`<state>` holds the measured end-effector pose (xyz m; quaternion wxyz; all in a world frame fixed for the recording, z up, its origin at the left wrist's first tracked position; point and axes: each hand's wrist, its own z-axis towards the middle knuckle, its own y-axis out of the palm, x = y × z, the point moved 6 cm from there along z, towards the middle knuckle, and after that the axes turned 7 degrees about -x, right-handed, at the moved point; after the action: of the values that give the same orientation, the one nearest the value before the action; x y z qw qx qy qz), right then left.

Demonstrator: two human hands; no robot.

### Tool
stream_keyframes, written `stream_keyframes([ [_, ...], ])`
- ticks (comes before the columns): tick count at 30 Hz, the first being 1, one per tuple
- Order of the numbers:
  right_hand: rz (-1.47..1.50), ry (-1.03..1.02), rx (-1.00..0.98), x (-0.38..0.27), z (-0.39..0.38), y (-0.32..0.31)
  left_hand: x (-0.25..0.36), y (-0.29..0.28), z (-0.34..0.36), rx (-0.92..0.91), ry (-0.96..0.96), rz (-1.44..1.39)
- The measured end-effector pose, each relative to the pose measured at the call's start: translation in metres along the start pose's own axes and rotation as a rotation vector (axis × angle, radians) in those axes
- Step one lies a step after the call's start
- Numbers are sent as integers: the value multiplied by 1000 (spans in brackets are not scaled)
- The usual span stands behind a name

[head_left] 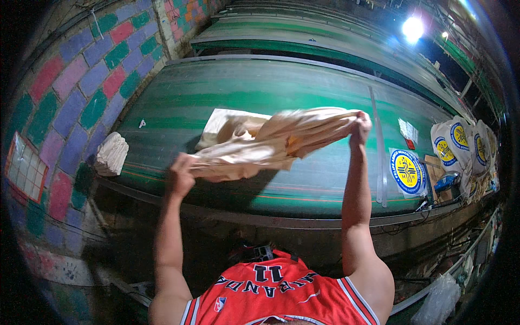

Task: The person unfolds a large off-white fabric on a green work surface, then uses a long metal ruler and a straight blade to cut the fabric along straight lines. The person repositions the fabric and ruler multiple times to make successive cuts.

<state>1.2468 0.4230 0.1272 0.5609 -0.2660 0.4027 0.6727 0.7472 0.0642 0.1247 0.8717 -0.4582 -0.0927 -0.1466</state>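
Painted blocks of purple, green and pink are covering the wall (pixel 97 73) on the left; a bright lamp (pixel 413 30) is glaring at upper right; a long green table (pixel 179 95) is stretching across the view. Above its near half, a cream cloth (pixel 317 129) is hanging between two raised hands, blurred and creased; its long axis is running aslant, from low at the left hand (pixel 181 172) to higher and farther out at the right hand (pixel 361 128). Both hands are closing on the cloth, each gripping one end; from the left hand the cloth is lying rightward and away, from the right hand leftward and nearer the body; the left hand is sitting closer to the table's near edge. Just behind the cloth, a pale piece (pixel 219 122) is showing, nearer to the left hand; whether it is joining the cloth or lying apart, I cannot tell. Folded cloths (pixel 112 155) are resting at the table's left end; beyond the right hand, a metal bar (pixel 378 146) is crossing the table, and a round blue-and-yellow emblem (pixel 407 172) is lying past it, near printed bags (pixel 455 141).
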Motion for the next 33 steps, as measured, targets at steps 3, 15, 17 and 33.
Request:
stream_keyframes([
  [3,48,41,377,16,14,-95,-89,-45,-29,267,-190,92],
  [15,-1419,475,-738,117,-68,-57,-138,81,-44,-365,-310,-183],
  [17,-1458,274,-501,91,-87,-32,-141,85,-39,-236,-458,-277],
  [33,-807,235,-258,61,-33,72,-72,60,-7,-425,-664,-1382],
])
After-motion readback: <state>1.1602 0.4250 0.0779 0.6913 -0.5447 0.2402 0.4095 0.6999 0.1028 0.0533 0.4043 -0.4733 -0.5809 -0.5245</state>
